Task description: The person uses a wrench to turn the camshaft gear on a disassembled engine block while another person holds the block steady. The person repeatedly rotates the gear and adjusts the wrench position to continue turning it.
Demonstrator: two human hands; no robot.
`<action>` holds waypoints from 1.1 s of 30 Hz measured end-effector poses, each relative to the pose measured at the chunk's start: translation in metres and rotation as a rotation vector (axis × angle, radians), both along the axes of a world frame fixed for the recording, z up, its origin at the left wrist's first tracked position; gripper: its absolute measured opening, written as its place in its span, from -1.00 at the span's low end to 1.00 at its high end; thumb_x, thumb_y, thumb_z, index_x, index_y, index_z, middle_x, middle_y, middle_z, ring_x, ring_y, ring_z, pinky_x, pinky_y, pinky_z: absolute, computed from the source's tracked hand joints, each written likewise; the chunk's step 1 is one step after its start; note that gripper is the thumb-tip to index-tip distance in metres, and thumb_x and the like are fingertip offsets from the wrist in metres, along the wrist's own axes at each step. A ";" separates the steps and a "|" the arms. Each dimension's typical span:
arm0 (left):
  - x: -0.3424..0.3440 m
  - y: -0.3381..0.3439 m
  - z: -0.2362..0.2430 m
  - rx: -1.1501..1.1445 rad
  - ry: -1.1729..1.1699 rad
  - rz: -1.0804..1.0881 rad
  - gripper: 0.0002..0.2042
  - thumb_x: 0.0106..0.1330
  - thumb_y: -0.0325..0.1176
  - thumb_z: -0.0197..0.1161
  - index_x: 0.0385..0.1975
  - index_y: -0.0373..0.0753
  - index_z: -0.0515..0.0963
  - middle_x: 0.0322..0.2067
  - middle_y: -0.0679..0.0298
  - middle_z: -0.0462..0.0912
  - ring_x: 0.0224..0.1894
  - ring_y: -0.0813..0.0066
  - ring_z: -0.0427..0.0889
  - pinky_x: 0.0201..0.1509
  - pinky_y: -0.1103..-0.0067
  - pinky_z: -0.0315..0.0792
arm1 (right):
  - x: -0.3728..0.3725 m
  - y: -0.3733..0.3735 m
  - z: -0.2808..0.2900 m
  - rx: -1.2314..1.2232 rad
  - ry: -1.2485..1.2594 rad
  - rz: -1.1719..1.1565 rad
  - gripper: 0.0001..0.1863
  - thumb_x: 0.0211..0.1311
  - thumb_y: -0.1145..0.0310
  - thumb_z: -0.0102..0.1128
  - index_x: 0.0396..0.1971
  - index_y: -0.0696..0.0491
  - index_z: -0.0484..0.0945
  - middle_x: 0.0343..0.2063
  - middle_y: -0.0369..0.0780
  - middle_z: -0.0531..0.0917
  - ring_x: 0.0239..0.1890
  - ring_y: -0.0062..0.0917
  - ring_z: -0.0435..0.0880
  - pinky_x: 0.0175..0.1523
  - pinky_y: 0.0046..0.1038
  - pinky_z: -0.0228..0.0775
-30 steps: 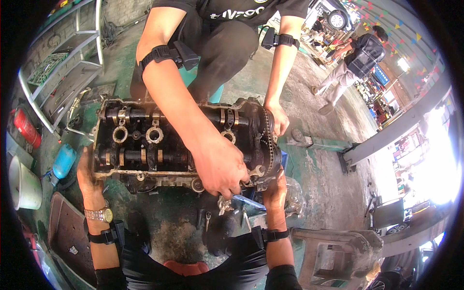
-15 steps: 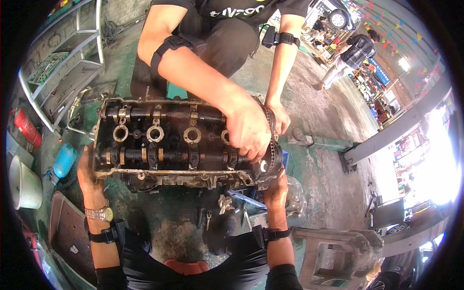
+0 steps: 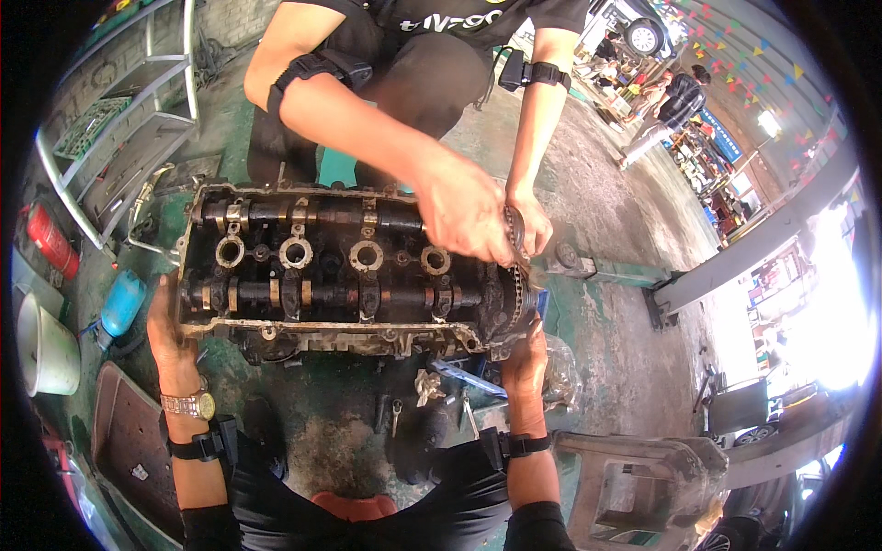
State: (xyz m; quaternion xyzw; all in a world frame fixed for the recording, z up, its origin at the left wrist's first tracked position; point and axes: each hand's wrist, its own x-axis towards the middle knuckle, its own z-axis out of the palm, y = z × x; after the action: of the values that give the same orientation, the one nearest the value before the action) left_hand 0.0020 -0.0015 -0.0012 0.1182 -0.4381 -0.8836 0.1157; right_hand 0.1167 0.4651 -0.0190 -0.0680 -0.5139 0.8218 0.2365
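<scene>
A blackened engine cylinder head [image 3: 340, 294] lies crosswise before me, with two camshafts and a timing chain [image 3: 516, 289] at its right end. My left hand [image 3: 168, 331] grips its left end, a silver watch on that wrist. My right hand [image 3: 524, 354] holds its lower right corner. Across from me a crouching co-worker's hand [image 3: 459, 220] is at the chain, fingers partly blurred, while that person's other hand [image 3: 531, 225] holds the right end. Below the head are a wrench [image 3: 397, 422], a blue strip-shaped item [image 3: 469, 376] and a crumpled rag [image 3: 427, 387].
Left: metal step rack [image 3: 129, 142], red extinguisher [image 3: 50, 243], blue container [image 3: 122, 303], white bucket [image 3: 46, 358], brown tray [image 3: 129, 459]. Right: lift arm [image 3: 625, 274], post [image 3: 726, 248], dirty casting [image 3: 634, 487]. A person [image 3: 671, 106] walks behind, near a raised car [image 3: 643, 37].
The co-worker's near hand has moved up and right from the lower edge to the chain. The person behind has moved farther away. My hands stay in place.
</scene>
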 end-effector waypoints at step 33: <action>-0.001 0.001 0.001 0.016 -0.020 0.010 -0.55 0.31 -0.17 0.08 0.00 -0.45 0.40 -0.07 0.13 0.52 -0.08 0.36 0.52 0.01 0.51 0.38 | 0.001 0.004 -0.005 -0.034 -0.010 0.009 -0.29 0.22 -0.04 0.02 0.20 0.16 0.15 0.13 -0.15 0.34 0.16 -0.36 0.30 0.26 -0.29 0.07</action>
State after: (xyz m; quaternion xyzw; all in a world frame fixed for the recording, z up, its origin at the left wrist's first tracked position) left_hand 0.0008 -0.0003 0.0001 0.1303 -0.4318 -0.8851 0.1147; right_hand 0.1173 0.4694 -0.0245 -0.0739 -0.5015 0.8310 0.2290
